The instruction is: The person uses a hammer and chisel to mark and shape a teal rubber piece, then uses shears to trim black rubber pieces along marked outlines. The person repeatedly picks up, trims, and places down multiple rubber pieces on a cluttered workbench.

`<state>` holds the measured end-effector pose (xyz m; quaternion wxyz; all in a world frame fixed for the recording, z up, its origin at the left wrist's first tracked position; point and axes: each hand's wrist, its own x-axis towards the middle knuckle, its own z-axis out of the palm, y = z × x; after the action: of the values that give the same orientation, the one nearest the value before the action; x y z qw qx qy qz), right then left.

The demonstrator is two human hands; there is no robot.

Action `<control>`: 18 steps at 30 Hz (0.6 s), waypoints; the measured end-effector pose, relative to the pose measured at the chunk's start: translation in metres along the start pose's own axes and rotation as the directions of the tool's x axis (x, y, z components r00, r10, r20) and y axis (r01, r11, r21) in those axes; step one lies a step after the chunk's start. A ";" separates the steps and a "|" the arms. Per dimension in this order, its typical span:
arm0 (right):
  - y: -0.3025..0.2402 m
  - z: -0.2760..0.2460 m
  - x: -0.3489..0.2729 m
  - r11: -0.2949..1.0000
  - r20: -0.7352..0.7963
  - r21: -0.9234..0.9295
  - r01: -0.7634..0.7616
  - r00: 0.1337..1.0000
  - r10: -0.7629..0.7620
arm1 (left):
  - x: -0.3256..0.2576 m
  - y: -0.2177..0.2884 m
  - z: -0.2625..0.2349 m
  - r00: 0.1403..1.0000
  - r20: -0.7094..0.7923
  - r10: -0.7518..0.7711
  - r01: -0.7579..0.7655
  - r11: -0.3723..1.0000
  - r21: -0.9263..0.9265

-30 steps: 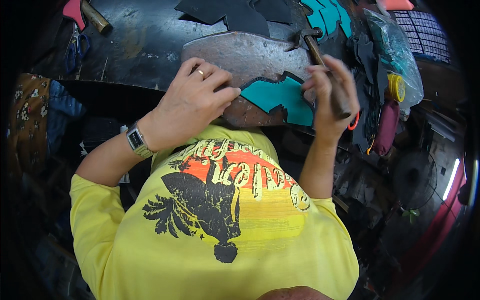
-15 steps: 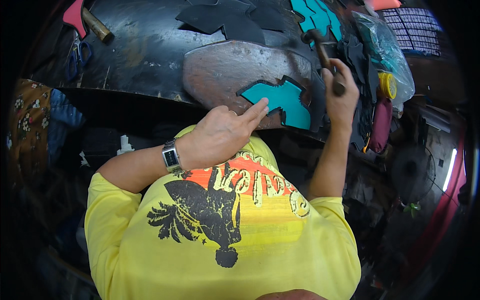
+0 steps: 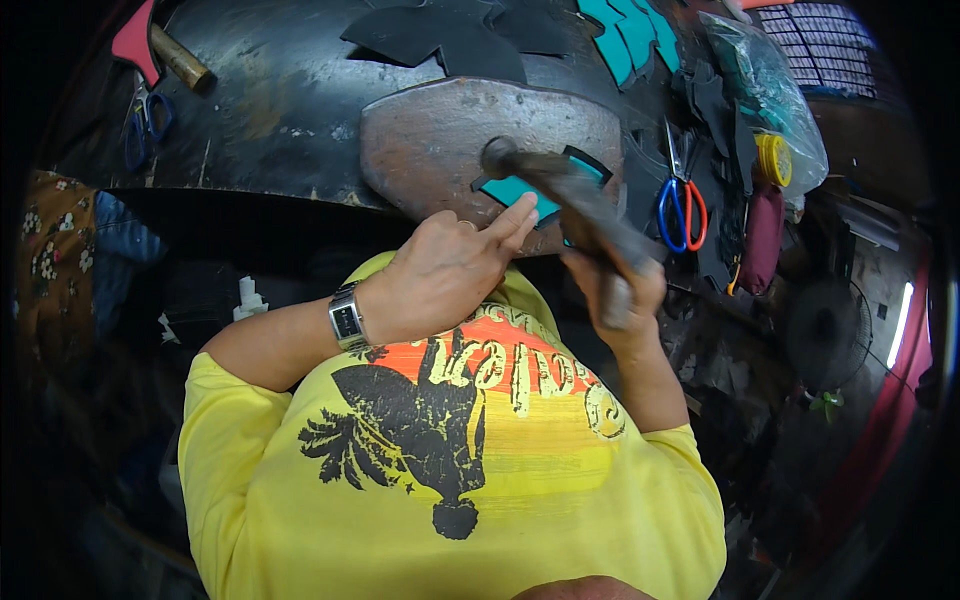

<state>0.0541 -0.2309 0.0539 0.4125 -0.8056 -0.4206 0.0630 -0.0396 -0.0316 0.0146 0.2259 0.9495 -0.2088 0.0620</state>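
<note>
Dark workbench [image 3: 280,110] bears a rounded metal slab [image 3: 430,140]. On the slab lies a teal cut-out piece [image 3: 515,190], pinned by the left hand [image 3: 450,265], fingers extended. The right hand [image 3: 620,295], clenched, grips a hammer [image 3: 570,195] over it. Risk: striking fingertips, since they lie close beside the head. Red-handled scissors [image 3: 682,205] crowd the right edge.

Light from above is glaring off my dark workbench [image 3: 270,100]; my hammer [image 3: 570,200] is blurring, edges are darkening and bending.
</note>
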 end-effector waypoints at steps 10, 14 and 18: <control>0.012 -0.002 -0.018 0.985 -0.138 0.052 -0.167 0.975 0.173 | 0.007 0.006 -0.003 0.997 0.073 -0.031 0.018 0.987 0.160; 0.016 -0.004 -0.014 0.977 -0.100 0.087 -0.193 0.974 0.201 | 0.009 0.005 -0.001 1.000 0.020 -0.018 0.014 0.985 0.173; 0.006 -0.008 -0.016 0.985 -0.256 0.113 -0.127 0.954 0.152 | 0.009 0.004 0.002 0.999 0.038 -0.021 0.016 0.992 0.126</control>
<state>0.0508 -0.2491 0.0508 0.4972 -0.8140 -0.3003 0.0040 -0.0329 -0.0392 0.0164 0.1622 0.9647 -0.2001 0.0540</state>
